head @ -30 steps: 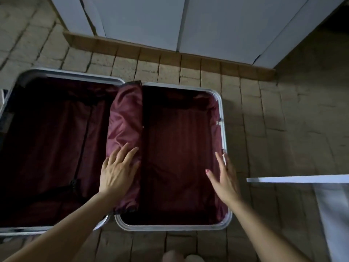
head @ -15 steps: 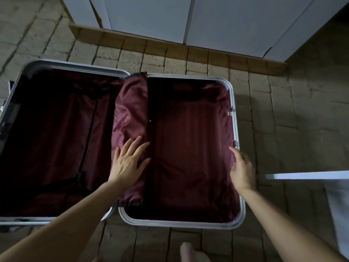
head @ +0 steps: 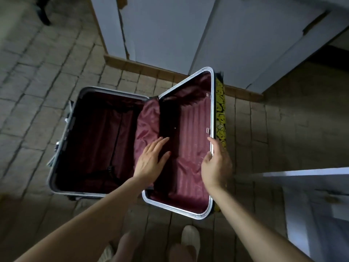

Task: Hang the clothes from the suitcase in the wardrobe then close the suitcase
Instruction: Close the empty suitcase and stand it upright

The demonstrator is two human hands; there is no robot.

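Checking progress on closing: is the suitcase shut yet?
No. The suitcase is open; its right half is tilted up, right hand gripping its rim.

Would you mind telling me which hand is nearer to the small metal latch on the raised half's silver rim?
Right. The right hand grips the silver rim just below the small metal latch; the left hand rests on the maroon lining.

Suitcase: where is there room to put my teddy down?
The left half of the suitcase shows bare dark lining. Bare floor lies left of it. The right half is tilted up, gripped by the right hand; the left hand rests on the middle fabric flap.
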